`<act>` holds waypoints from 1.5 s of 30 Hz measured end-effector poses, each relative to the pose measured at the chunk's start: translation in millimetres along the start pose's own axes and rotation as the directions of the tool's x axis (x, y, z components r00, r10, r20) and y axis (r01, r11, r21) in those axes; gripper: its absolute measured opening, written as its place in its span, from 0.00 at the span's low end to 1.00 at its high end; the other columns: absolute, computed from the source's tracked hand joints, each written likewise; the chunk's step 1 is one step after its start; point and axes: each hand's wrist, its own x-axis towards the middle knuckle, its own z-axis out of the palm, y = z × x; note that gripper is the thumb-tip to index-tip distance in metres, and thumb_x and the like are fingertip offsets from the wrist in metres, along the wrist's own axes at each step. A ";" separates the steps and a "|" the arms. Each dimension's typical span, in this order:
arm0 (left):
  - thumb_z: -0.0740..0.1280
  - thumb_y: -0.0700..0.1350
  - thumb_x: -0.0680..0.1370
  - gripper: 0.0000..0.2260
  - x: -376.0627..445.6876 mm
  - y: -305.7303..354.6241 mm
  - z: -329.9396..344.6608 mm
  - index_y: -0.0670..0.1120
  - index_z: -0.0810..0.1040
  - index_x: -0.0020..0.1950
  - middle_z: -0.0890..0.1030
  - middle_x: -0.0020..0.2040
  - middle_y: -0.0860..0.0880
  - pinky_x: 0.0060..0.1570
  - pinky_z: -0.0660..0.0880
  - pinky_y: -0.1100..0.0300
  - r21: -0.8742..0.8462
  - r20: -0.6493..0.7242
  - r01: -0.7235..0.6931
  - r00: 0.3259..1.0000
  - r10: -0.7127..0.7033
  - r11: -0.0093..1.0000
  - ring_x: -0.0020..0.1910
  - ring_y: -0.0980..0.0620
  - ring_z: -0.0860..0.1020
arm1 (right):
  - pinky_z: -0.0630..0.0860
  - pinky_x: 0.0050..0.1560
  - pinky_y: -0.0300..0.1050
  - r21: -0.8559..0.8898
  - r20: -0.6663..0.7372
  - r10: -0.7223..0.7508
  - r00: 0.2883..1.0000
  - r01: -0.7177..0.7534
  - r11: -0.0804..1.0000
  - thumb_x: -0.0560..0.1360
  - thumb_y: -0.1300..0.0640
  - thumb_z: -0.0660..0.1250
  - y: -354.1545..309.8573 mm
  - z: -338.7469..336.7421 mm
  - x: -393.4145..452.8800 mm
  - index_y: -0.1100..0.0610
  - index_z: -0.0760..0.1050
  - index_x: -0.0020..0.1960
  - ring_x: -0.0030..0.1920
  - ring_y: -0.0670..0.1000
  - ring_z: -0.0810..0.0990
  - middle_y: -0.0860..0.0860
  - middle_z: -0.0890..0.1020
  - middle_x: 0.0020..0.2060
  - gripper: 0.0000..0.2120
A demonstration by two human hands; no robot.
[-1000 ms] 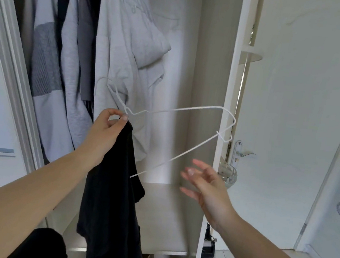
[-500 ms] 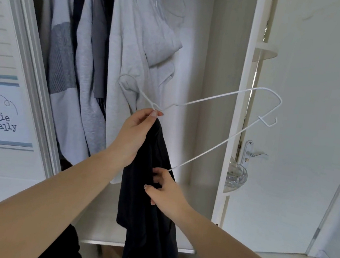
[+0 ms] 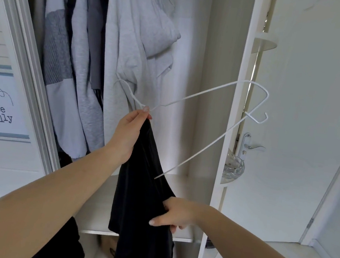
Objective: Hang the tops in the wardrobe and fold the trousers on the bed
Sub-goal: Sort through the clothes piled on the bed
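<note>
Black top (image 3: 144,189), lower part out of frame, both hands' (image 3: 127,132) grip clamped on it.

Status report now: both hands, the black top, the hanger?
Left hand pinches white hanger and black top together. Right hand grips top lower down. Top not yet on hanger. Nothing blocking.

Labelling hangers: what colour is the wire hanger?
White; the wire hanger shows clearly in the head view, pinched by the left hand.

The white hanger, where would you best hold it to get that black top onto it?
Hold the hanger at its neck, from below, as the left hand does: both arms meet there, leaving the right end free for the top.
</note>
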 end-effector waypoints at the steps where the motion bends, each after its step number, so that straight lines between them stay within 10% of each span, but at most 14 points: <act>1: 0.67 0.63 0.70 0.14 0.9 -1.4 -2.4 0.55 0.79 0.33 0.78 0.40 0.56 0.58 0.71 0.55 0.010 -0.008 -0.007 1.000 0.007 1.000 0.48 0.53 0.75 | 0.71 0.34 0.36 -0.040 0.021 0.027 0.999 -0.026 0.999 0.72 0.41 0.66 4.6 2.4 -0.7 0.45 0.72 0.53 0.31 0.40 0.79 0.41 0.80 0.41 0.13; 6: 0.65 0.57 0.76 0.13 0.4 -13.7 -26.9 0.54 0.79 0.33 0.76 0.32 0.55 0.43 0.71 0.63 0.171 0.007 -0.033 0.999 0.033 0.985 0.35 0.58 0.75 | 0.77 0.51 0.41 -0.231 -0.053 0.100 0.994 -0.109 0.967 0.73 0.44 0.66 26.0 -7.0 -18.4 0.52 0.73 0.58 0.31 0.45 0.81 0.48 0.84 0.46 0.18; 14: 0.63 0.57 0.78 0.17 -15.1 -42.5 -75.0 0.51 0.80 0.34 0.79 0.36 0.48 0.47 0.72 0.57 0.366 -0.048 0.032 0.999 -0.015 0.930 0.38 0.51 0.77 | 0.68 0.35 0.39 -0.386 -0.297 -0.055 0.953 -0.067 0.920 0.75 0.46 0.66 46.1 -48.6 -51.9 0.49 0.70 0.33 0.35 0.46 0.75 0.48 0.77 0.33 0.15; 21: 0.62 0.55 0.79 0.18 -33.0 -64.9 -88.6 0.50 0.79 0.32 0.77 0.28 0.52 0.37 0.69 0.64 0.648 0.122 -0.053 0.992 -0.034 0.760 0.28 0.60 0.73 | 0.74 0.51 0.45 -0.469 -0.323 -0.118 0.939 -0.050 0.882 0.77 0.48 0.65 49.7 -76.9 -74.3 0.54 0.80 0.54 0.48 0.49 0.78 0.50 0.80 0.50 0.12; 27: 0.64 0.53 0.78 0.18 -42.3 -72.0 -81.8 0.47 0.72 0.31 0.70 0.26 0.54 0.33 0.64 0.63 0.788 0.317 -0.255 0.948 -0.015 0.561 0.28 0.59 0.69 | 0.73 0.53 0.49 -0.607 -0.341 -0.168 0.925 -0.080 0.791 0.78 0.47 0.62 45.4 -84.7 -83.8 0.56 0.77 0.54 0.49 0.50 0.77 0.50 0.80 0.49 0.14; 34: 0.65 0.51 0.78 0.08 -49.2 -59.4 -30.5 0.56 0.82 0.42 0.80 0.35 0.60 0.37 0.68 0.72 0.661 0.327 -0.284 0.942 0.074 0.695 0.35 0.64 0.75 | 0.72 0.48 0.46 -0.662 -0.339 -0.347 0.874 0.041 0.749 0.77 0.48 0.64 14.9 -71.5 -69.3 0.54 0.77 0.52 0.46 0.50 0.76 0.49 0.79 0.46 0.11; 45: 0.72 0.53 0.72 0.03 -43.8 -49.2 -56.9 0.58 0.79 0.42 0.79 0.41 0.56 0.41 0.68 0.72 0.776 0.269 -0.321 0.947 0.176 0.543 0.42 0.62 0.74 | 0.67 0.43 0.34 -0.482 -0.622 -0.448 0.642 0.137 0.865 0.73 0.57 0.71 55.6 -67.2 -95.2 0.56 0.76 0.45 0.40 0.40 0.72 0.41 0.72 0.38 0.04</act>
